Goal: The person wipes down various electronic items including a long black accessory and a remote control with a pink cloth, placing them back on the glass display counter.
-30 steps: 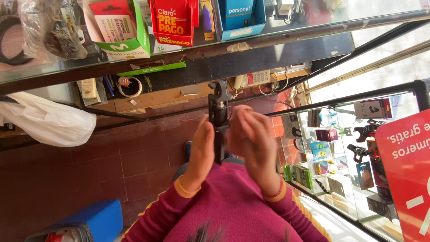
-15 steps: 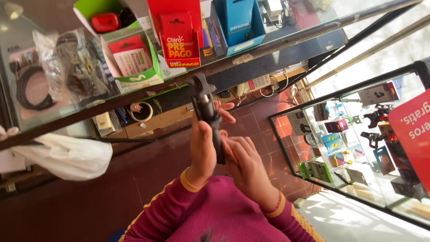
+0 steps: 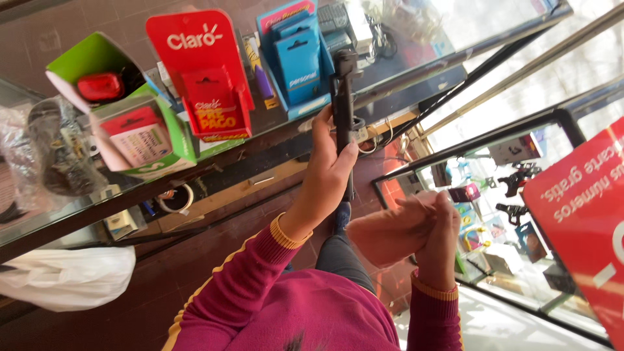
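Compared with half a second ago, the two hands have separated: before, both were on the black stick, now only one is. The left hand (image 3: pixel 328 174) is closed around the black stick (image 3: pixel 342 114), which stands upright in front of the glass counter (image 3: pixel 416 62). The right hand (image 3: pixel 437 234) has moved lower and to the side, and its fingers are pinched on one pale pink cloth (image 3: pixel 390 233). On the counter I count three card displays: one red display (image 3: pixel 201 71), one green box (image 3: pixel 127 110) and one blue display (image 3: pixel 296 55). One white plastic bag (image 3: pixel 65 276) lies below the counter.
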